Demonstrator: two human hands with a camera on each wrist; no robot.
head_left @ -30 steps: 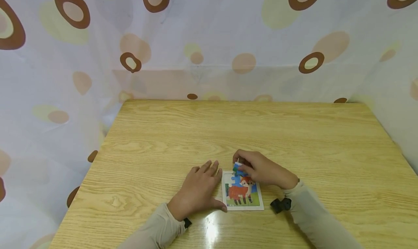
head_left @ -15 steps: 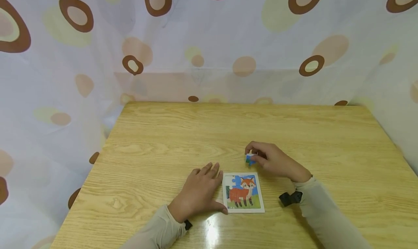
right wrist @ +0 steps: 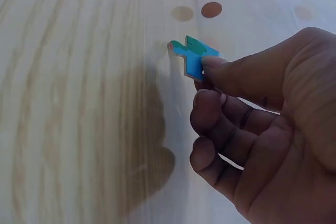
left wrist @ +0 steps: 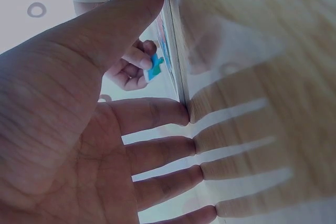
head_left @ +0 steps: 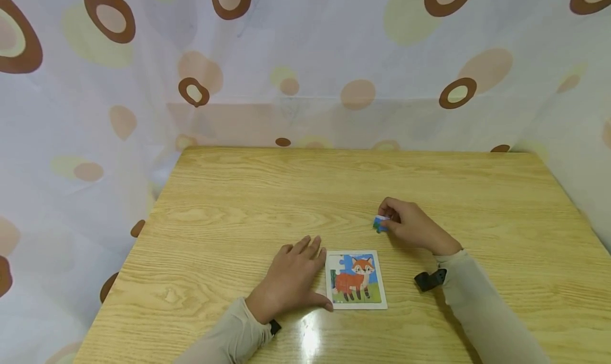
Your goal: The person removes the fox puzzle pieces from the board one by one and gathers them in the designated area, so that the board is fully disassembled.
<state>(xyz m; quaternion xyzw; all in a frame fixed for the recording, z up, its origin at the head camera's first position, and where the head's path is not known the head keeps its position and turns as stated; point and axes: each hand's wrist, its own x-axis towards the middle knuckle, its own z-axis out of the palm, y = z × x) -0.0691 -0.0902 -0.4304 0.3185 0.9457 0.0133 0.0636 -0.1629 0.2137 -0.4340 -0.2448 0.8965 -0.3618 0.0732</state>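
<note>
A square puzzle board (head_left: 357,279) with a white rim and a fox picture lies flat on the table. Its upper left corner shows a bare white gap. My left hand (head_left: 292,279) rests beside the board's left edge, fingers spread and straight, fingertips on the wood, thumb at the lower left corner. Beyond the board to the upper right, my right hand (head_left: 414,226) pinches a blue and green puzzle piece (right wrist: 193,56) between thumb and fingers, raised off the table. The same puzzle piece (left wrist: 154,68) appears behind the thumb in the left wrist view.
The wooden table (head_left: 238,194) reaches back to a white curtain (head_left: 315,51) with brown and beige spots, which also hangs at both sides. A black wrist strap device (head_left: 429,280) sits on the right sleeve. A bright light reflection shows below the board.
My right hand has carried the puzzle piece from over the board's top edge away to the upper right, uncovering the fox picture. The left hand and the board have stayed in place.
</note>
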